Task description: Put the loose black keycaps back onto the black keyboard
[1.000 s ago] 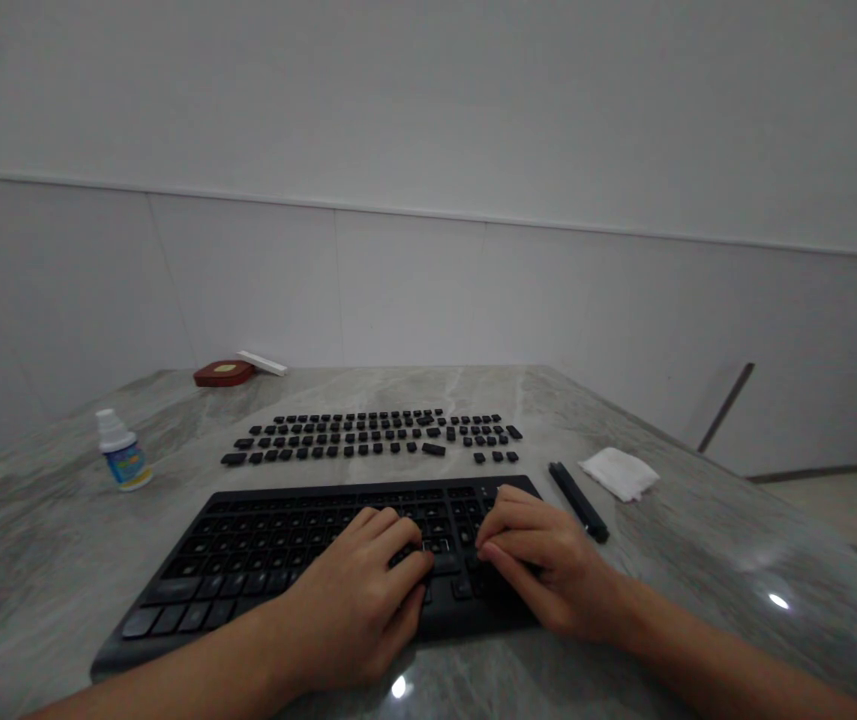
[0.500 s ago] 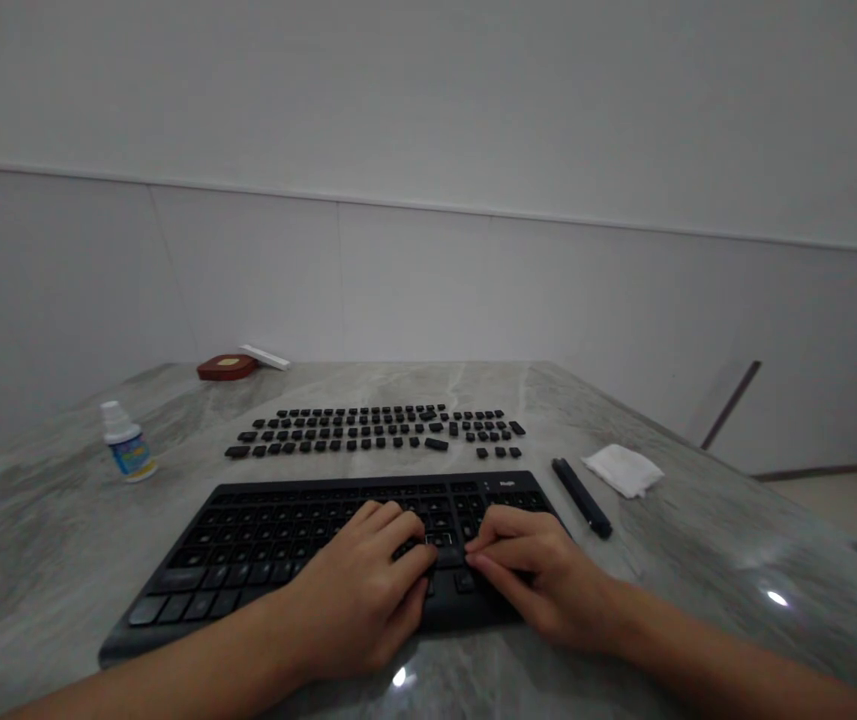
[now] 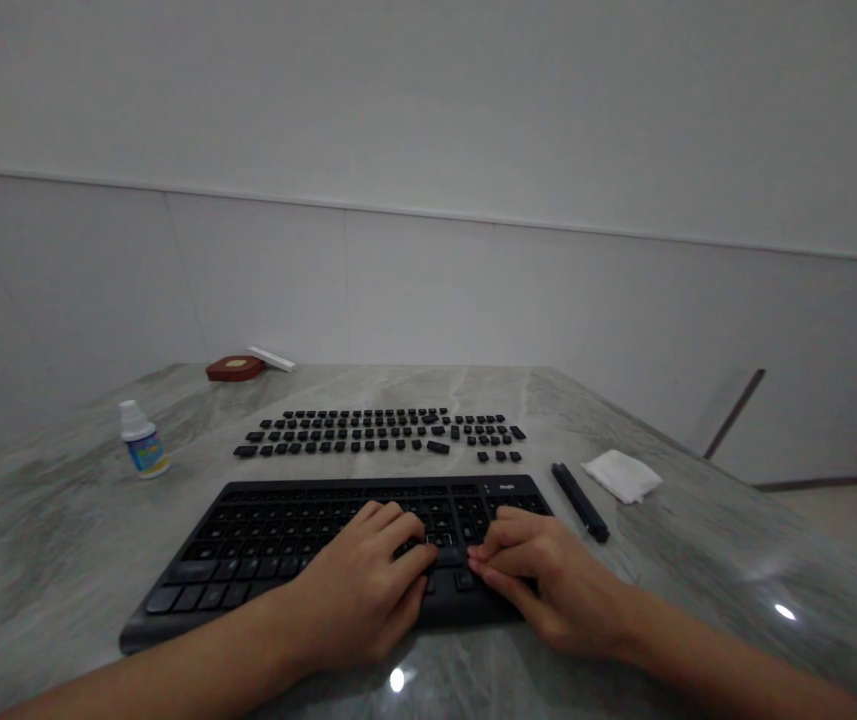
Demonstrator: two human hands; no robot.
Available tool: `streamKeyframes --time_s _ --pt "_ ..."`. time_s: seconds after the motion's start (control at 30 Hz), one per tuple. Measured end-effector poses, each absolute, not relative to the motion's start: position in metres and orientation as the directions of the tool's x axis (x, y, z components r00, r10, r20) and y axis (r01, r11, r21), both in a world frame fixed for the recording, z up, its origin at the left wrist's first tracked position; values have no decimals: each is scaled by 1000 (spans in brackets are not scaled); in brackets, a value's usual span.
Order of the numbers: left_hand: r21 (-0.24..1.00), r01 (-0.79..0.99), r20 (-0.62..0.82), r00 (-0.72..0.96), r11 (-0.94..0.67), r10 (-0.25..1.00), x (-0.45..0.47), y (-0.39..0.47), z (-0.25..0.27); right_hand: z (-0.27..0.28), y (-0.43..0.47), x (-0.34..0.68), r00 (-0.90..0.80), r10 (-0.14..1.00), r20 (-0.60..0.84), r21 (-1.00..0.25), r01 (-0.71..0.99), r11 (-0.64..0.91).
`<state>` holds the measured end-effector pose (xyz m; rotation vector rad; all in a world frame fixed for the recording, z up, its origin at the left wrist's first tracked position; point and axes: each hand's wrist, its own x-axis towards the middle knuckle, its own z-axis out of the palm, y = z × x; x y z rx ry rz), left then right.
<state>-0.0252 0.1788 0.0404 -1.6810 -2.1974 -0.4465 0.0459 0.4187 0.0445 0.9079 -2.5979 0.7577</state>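
A black keyboard (image 3: pixel 195 571) lies tilted slightly on the table, most of its upper key spots bare of caps, with caps still on the lower left rows. My left hand (image 3: pixel 368 585) rests over its right-middle part, fingers bent and pressed against the keyboard, the index fingertip by a wide key. Close beside it, my right hand (image 3: pixel 540 575) pinches thumb and fingers together at the edge of the number pad. Whatever is between those fingertips is too small or hidden to make out. Rows of loose black keycaps (image 3: pixel 357 434) lie behind the keyboard.
A white-capped bottle with a blue label (image 3: pixel 144 450) stands at the left. Right of the keyboard lie a dark stick-like tool (image 3: pixel 580 502) and a folded white tissue (image 3: pixel 623 475). A reddish-brown case (image 3: pixel 235 369) and a white strip (image 3: pixel 273 359) sit at the far left.
The camera view has shifted slightly, and the keyboard's left end appears a little further right. Both hands keep nearly the same pose and place on the keyboard.
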Motion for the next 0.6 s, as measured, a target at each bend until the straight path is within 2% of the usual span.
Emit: streamKeyframes --time_s 0.1,0.17,0.3,0.4,0.5,0.6 --pt "1 967 435 -229 253 871 -26 179 40 42 426 40 -729 -478 490 -376 -672 638" --pt "-52 967 425 -204 249 882 -24 180 39 41 435 33 -764 -375 525 -370 -602 708" --pt "-115 966 392 -169 231 904 -17 181 40 42 459 16 -853 31 521 -277 -134 951" --pt "-76 968 361 -198 240 911 -11 182 39 37 471 8 -879 191 438 -196 114 974" --pt "-65 963 368 -219 260 904 -9 184 36 29 475 4 -922 222 317 -167 176 970" --pt "-101 960 381 -204 260 902 -8 185 35 22 473 2 -938 182 296 -177 133 975"
